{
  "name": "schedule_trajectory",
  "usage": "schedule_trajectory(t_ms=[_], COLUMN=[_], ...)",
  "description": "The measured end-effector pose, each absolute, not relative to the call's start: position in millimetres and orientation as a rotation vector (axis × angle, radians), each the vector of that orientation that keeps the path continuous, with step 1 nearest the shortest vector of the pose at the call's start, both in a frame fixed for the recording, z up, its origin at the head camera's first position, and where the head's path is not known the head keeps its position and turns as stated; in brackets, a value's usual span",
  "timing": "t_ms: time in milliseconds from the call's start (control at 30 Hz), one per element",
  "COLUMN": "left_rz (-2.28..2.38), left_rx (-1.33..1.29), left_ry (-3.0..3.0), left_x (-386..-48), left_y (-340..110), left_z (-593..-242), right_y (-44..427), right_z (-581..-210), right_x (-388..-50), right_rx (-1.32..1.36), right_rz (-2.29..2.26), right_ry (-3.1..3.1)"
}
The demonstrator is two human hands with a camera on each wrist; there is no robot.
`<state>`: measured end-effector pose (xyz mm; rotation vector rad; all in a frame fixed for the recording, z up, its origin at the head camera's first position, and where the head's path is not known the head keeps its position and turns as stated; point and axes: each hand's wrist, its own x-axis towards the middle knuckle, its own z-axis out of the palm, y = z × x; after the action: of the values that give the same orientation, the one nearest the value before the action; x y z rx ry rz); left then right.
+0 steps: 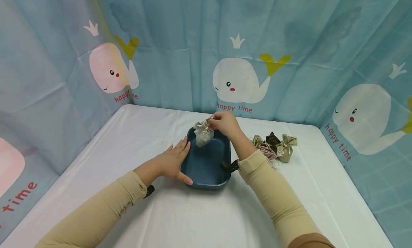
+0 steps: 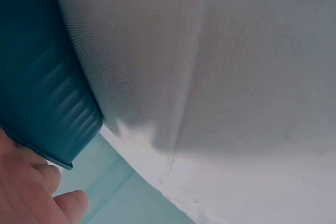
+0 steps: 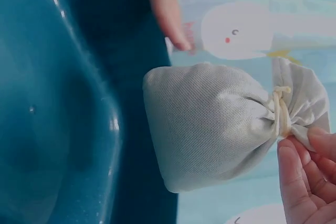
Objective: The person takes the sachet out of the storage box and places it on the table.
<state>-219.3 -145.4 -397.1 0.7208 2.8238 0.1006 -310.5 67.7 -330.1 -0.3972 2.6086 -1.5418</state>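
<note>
A small grey cloth pouch [image 1: 204, 136], tied at the neck with a cream cord, hangs over the far part of a blue rectangular tub [image 1: 206, 186]. My right hand [image 1: 225, 123] pinches the pouch by its gathered neck, and the right wrist view shows thumb and fingertips on the cloth beside the knot [image 3: 281, 111]. Against the tub's left side rests my left hand [image 1: 175, 160], fingers extended along the rim and thumb near the front corner. In the left wrist view, part of the left hand [image 2: 31, 182] touches the tub's edge [image 2: 42, 156].
Right of the tub stands a cluster of small tied pouches: an olive one [image 1: 286, 147], a dark brown one [image 1: 273, 140] and a pink one [image 1: 268, 152], among others. A white cloth [image 1: 199, 219] covers the table. Blue whale-print curtains [image 1: 180, 62] hang behind it and at both sides.
</note>
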Motion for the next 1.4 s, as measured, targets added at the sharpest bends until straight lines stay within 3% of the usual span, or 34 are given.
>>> schedule_trajectory(t_ms=[633,1400], left_rz=[0.103,0.113], left_rx=[0.729,0.706], left_ry=[2.823,2.801], left_x=[-219.3,-218.1], left_y=[-145.2,-144.1], left_z=[-397.1,-394.2], right_y=[110.6,210.3], right_z=[-294.9,-277.5], right_x=[-279.2,-242.2], right_rx=[-0.381,-0.31], right_rz=[-1.617,-1.705], right_ry=[2.607,2.763])
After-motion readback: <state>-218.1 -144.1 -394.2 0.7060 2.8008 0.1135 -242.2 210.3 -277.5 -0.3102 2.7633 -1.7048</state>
